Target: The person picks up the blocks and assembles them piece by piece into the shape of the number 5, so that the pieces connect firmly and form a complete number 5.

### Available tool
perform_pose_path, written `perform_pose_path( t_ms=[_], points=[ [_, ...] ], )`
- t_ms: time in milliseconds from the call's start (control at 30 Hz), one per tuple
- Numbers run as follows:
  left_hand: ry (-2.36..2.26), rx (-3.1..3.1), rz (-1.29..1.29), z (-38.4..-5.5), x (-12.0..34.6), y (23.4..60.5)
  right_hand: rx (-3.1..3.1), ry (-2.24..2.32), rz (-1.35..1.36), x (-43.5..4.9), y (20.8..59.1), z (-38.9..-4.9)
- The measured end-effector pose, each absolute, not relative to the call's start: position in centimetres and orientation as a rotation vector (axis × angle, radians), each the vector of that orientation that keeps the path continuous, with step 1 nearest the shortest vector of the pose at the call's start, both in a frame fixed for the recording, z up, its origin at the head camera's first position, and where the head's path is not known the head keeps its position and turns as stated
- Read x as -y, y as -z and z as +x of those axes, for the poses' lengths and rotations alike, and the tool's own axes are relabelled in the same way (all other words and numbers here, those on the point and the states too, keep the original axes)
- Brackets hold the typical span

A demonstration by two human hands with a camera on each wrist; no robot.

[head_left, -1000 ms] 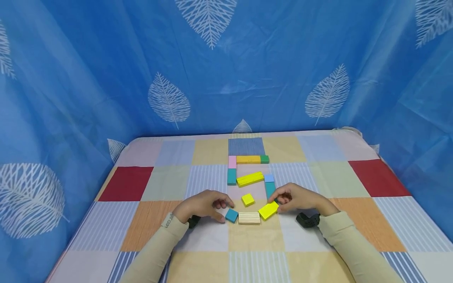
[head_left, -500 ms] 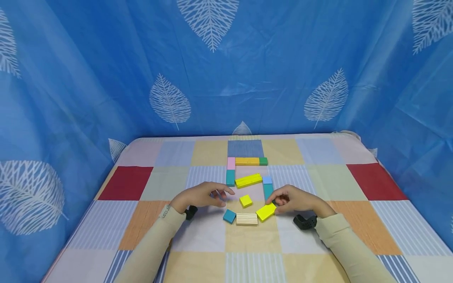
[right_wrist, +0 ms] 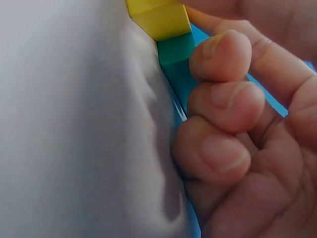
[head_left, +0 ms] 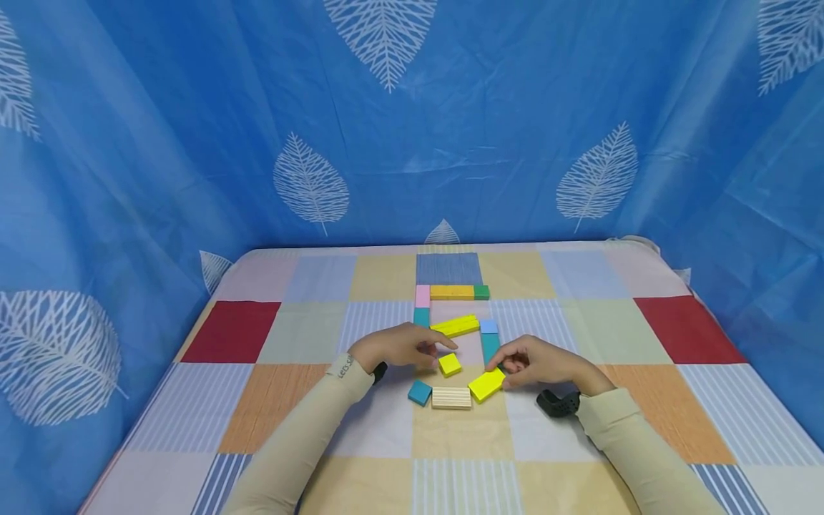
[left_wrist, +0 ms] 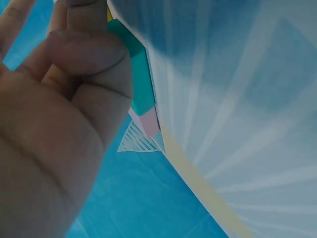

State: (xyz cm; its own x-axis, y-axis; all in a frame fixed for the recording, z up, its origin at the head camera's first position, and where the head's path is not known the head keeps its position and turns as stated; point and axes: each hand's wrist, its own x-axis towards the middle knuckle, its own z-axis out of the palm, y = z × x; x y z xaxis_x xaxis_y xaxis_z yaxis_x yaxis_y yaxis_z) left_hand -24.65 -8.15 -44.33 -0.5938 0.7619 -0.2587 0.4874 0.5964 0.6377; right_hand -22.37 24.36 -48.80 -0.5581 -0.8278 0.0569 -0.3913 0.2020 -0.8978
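My right hand (head_left: 541, 361) pinches a bright yellow rectangular block (head_left: 486, 386) between thumb and index finger on the cloth; its other fingers (right_wrist: 218, 153) are curled under. My left hand (head_left: 405, 345) hovers at a small yellow block (head_left: 450, 365), index finger stretched over it and thumb side by its left edge, not gripping it. In front lie a blue block (head_left: 420, 393) and a cream striped block (head_left: 451, 398), whose right end meets the held block. A teal block (head_left: 490, 350) runs behind the right fingertips. In the left wrist view another teal block (left_wrist: 142, 84) shows past the thumb.
Farther back, a long yellow block (head_left: 455, 326) lies slanted beside a light blue block (head_left: 488, 326). Pink (head_left: 422, 295), orange (head_left: 452, 292) and green (head_left: 481, 292) blocks form a corner. A patchwork cloth (head_left: 360, 479) covers the table; a blue curtain (head_left: 450, 143) hangs behind.
My left hand has left the blue block and moved right and forward to the small yellow block. My right hand stays in place with the yellow rectangular block.
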Motion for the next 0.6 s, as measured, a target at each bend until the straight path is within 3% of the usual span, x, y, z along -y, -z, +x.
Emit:
perform_pose_path(
  t_ms=[600],
  points=[
    [-0.696,-2.438,0.931,-24.1,8.5,44.9,-2.045,1.314,-1.139,-24.5,48.7,-22.4]
  ],
)
